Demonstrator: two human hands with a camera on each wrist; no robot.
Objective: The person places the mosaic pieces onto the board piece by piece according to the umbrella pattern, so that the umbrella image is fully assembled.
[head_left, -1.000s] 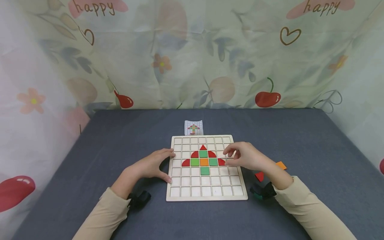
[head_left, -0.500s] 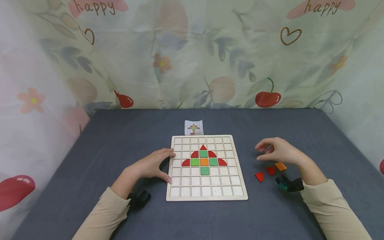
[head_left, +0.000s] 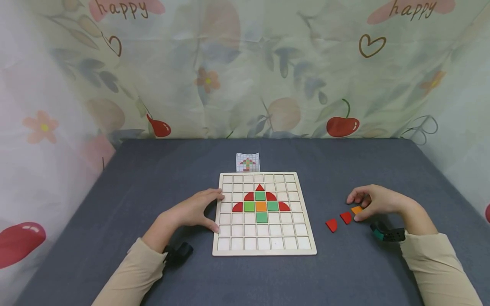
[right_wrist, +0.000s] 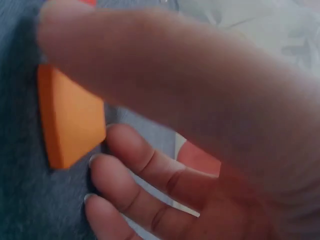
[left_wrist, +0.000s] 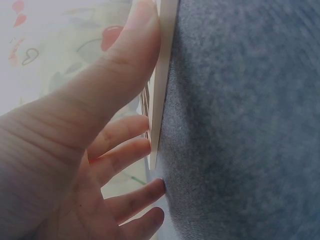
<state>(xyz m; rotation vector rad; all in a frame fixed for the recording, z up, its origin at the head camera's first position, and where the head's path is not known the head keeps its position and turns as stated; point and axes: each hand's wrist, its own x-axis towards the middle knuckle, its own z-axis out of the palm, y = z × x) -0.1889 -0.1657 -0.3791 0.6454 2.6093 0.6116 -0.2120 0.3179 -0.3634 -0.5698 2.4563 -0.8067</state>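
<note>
My left hand [head_left: 195,208] rests against the left edge of a square wooden grid board [head_left: 264,250]. In the left wrist view its thumb [left_wrist: 120,70] lies along the rim of the board [left_wrist: 161,75], with the fingers spread. Red, green and orange tiles form a pattern on the board, an orange square [head_left: 261,206] in its middle. My right hand [head_left: 383,202] is low over an orange tile [head_left: 357,210] on the table, thumb and fingers on either side without gripping it. The right wrist view shows this orange tile [right_wrist: 77,117] partly behind the thumb.
Two red quarter-round tiles [head_left: 331,225] lie between the board and my right hand. A small printed card [head_left: 247,162] with a tile pattern sits at the board's far edge. The dark grey tabletop [head_left: 172,161] ends at a patterned curtain [head_left: 245,85].
My right hand has moved right from the board's right side to the loose tiles and lowered over the orange one. A red quarter-round stays on the board. My left hand has not moved.
</note>
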